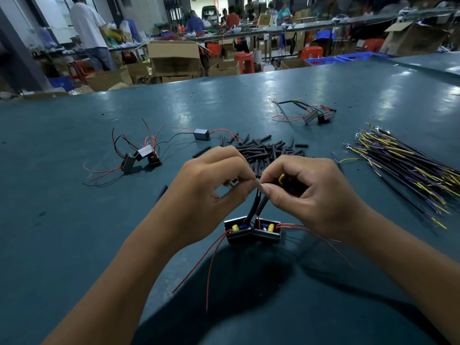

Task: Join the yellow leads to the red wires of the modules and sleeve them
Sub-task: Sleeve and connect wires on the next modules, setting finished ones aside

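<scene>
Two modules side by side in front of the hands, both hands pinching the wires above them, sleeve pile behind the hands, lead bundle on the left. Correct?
Not quite: the head view shows the lead bundle on the right, not the left. The rest holds: two modules side by side, left hand and right hand pinching the wires above them, sleeve pile behind.

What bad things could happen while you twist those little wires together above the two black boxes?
The two black boxes hang from the wires that both hands pinch, left hand and right hand, so a hard tug might pull a wire loose. The long red wires trail toward the arms and could snag. The black sleeves might slide down and leave the joint bare.
</scene>
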A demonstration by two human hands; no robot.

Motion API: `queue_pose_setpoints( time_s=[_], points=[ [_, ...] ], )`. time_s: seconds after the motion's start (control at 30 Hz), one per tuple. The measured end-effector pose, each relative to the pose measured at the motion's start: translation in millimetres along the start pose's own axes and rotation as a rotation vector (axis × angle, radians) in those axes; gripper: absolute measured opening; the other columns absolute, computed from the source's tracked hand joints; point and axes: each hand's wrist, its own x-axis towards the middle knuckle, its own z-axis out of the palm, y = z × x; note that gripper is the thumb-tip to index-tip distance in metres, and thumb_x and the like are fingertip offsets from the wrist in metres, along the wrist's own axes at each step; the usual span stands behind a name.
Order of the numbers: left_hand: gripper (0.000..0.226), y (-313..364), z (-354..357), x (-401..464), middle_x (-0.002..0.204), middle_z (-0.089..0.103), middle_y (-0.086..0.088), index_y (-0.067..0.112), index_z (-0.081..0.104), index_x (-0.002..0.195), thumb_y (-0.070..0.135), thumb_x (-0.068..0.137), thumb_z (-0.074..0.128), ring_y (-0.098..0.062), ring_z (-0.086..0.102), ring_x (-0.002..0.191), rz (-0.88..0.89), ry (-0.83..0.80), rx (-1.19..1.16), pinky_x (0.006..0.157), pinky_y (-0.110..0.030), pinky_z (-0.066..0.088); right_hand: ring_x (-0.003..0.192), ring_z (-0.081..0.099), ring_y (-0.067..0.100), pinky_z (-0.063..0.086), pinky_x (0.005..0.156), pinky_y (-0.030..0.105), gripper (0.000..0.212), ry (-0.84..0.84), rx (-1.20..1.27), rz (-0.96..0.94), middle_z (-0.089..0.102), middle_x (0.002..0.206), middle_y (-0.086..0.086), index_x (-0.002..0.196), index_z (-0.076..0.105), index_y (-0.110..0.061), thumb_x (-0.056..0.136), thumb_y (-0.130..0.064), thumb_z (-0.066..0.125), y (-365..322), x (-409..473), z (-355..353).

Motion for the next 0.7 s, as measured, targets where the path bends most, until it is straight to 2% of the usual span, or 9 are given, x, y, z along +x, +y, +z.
queue_pose_setpoints(
  time_s=[0.13, 0.2, 0.27, 0.33, 0.4, 0.47, 0.57, 0.63, 0.7],
  points=[
    [0.014, 2, 2, -2, 0.076, 0.061, -0.009, 0.009, 0.069, 0.085, 0.02, 0.093, 0.066, -0.021, 0.056, 0.069, -0.269, -0.059, -0.308, 0.061, -0.039, 0.043, 0.061, 0.05, 0.001, 0.036, 0.06, 0.009, 0.004, -0.001, -0.029, -0.032, 0.058, 0.07, -0.012, 0.083, 0.068, -0.008, 0.087, -0.011, 0.07, 1, 0, -1],
    [0.016, 4, 3, -1, 0.069, 0.058, -0.013, 0.009, 0.069, 0.079, 0.02, 0.089, 0.066, -0.02, 0.047, 0.063, -0.464, -0.074, -0.514, 0.058, -0.035, 0.037, 0.061, 0.05, 0.001, 0.035, 0.061, 0.007, 0.005, -0.009, -0.039, -0.042, 0.059, 0.07, -0.011, 0.084, 0.068, -0.008, 0.087, -0.011, 0.07, 1, 0, 0],
    [0.017, 7, 6, 0, 0.065, 0.055, -0.008, 0.008, 0.069, 0.072, 0.012, 0.087, 0.063, -0.014, 0.043, 0.06, -0.695, -0.071, -0.806, 0.054, -0.025, 0.035, 0.061, 0.05, 0.002, 0.035, 0.062, 0.007, 0.005, -0.019, -0.053, -0.061, 0.059, 0.07, -0.007, 0.084, 0.068, -0.007, 0.087, -0.01, 0.07, 1, 0, 0],
    [0.026, 10, 10, 1, 0.065, 0.052, -0.004, 0.011, 0.07, 0.067, 0.006, 0.089, 0.058, -0.012, 0.039, 0.056, -0.892, -0.117, -1.06, 0.054, -0.021, 0.034, 0.062, 0.05, 0.002, 0.035, 0.062, 0.006, 0.004, -0.032, -0.065, -0.077, 0.059, 0.071, -0.008, 0.084, 0.068, -0.008, 0.087, -0.01, 0.069, 1, 0, 0],
    [0.026, 10, 12, 1, 0.065, 0.051, -0.003, 0.015, 0.07, 0.063, 0.01, 0.087, 0.06, -0.012, 0.037, 0.055, -0.946, -0.146, -1.096, 0.054, -0.022, 0.033, 0.062, 0.05, 0.002, 0.035, 0.062, 0.006, 0.004, -0.037, -0.059, -0.073, 0.058, 0.07, -0.009, 0.084, 0.067, -0.008, 0.088, -0.01, 0.069, 1, 0, 1],
    [0.018, 8, 10, 1, 0.063, 0.053, -0.001, 0.015, 0.067, 0.066, 0.018, 0.083, 0.063, -0.011, 0.041, 0.055, -0.815, -0.116, -0.914, 0.054, -0.023, 0.033, 0.06, 0.048, 0.001, 0.034, 0.061, 0.006, 0.004, -0.029, -0.036, -0.047, 0.057, 0.069, -0.012, 0.084, 0.067, -0.008, 0.087, -0.01, 0.069, 2, 0, 0],
    [0.014, -2, 4, -2, 0.073, 0.059, 0.004, 0.014, 0.066, 0.086, 0.026, 0.088, 0.071, -0.01, 0.054, 0.066, -0.391, -0.119, -0.421, 0.06, -0.026, 0.044, 0.058, 0.047, -0.001, 0.033, 0.059, 0.006, 0.005, -0.025, 0.005, 0.0, 0.053, 0.065, -0.015, 0.085, 0.066, -0.011, 0.088, -0.013, 0.069, 5, 1, -1],
    [0.014, -6, 2, -3, 0.088, 0.061, 0.008, 0.014, 0.068, 0.096, 0.023, 0.089, 0.076, -0.012, 0.058, 0.076, -0.163, -0.108, -0.181, 0.067, -0.031, 0.049, 0.057, 0.048, -0.001, 0.033, 0.059, 0.005, 0.005, -0.044, 0.025, 0.019, 0.052, 0.065, -0.02, 0.086, 0.065, -0.015, 0.089, -0.013, 0.068, 6, 0, -2],
    [0.013, -8, 4, -2, 0.095, 0.063, 0.002, 0.009, 0.07, 0.098, 0.017, 0.089, 0.075, -0.019, 0.06, 0.08, -0.064, -0.062, -0.082, 0.07, -0.036, 0.05, 0.057, 0.049, -0.001, 0.032, 0.059, 0.005, 0.005, -0.073, 0.04, 0.026, 0.053, 0.066, -0.025, 0.087, 0.064, -0.016, 0.09, -0.013, 0.067, 7, 0, -3]
  ],
)
